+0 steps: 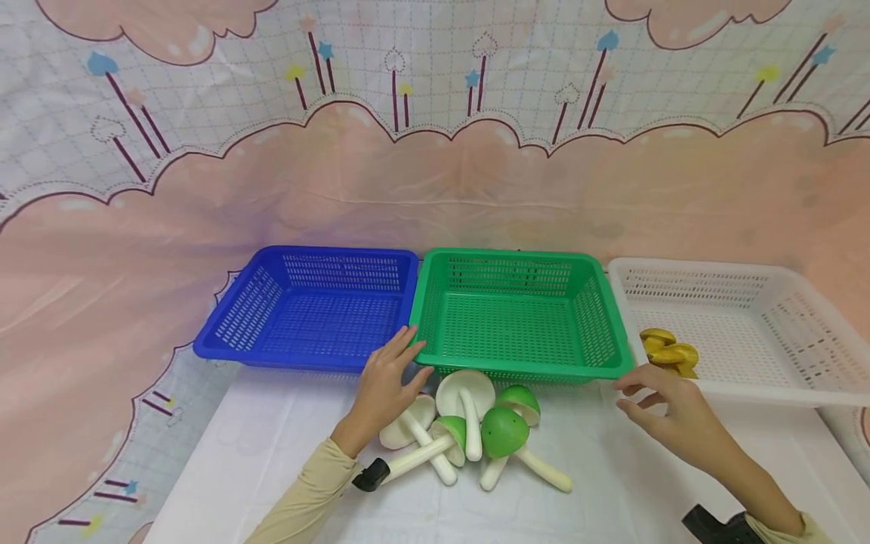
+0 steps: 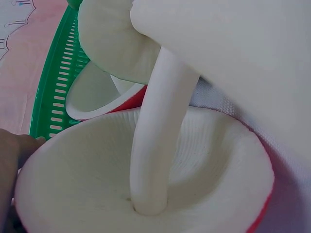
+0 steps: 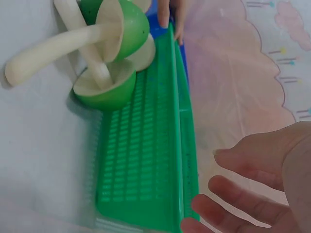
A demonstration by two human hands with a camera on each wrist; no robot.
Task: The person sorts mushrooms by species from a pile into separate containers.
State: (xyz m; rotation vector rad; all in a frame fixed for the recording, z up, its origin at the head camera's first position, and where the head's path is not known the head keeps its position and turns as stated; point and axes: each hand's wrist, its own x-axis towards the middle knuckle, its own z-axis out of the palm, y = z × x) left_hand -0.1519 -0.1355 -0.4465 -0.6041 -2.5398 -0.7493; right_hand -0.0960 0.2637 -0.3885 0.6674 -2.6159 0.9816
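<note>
My left hand (image 1: 387, 385), fingers extended, is at the front left corner of a green basket (image 1: 516, 369), where the blue basket meets it. At the green basket's front right corner is my right hand (image 1: 669, 412), its fingers loosely bent with nothing between them; the right wrist view shows them spread beside the rim. Between my hands, in front of the green basket, lies a heap of toy mushrooms. Some have green caps (image 1: 505, 432); others show white undersides (image 1: 446, 389). A large cap with a red edge (image 2: 73, 170) fills much of the left wrist view.
A blue basket (image 1: 231, 353) stands left of the green one. To the right, a white basket (image 1: 748, 391) holds shiny yellow pieces (image 1: 669, 353). White cloth covers the table (image 1: 612, 491). Behind the baskets hangs a patterned pink curtain (image 1: 476, 189).
</note>
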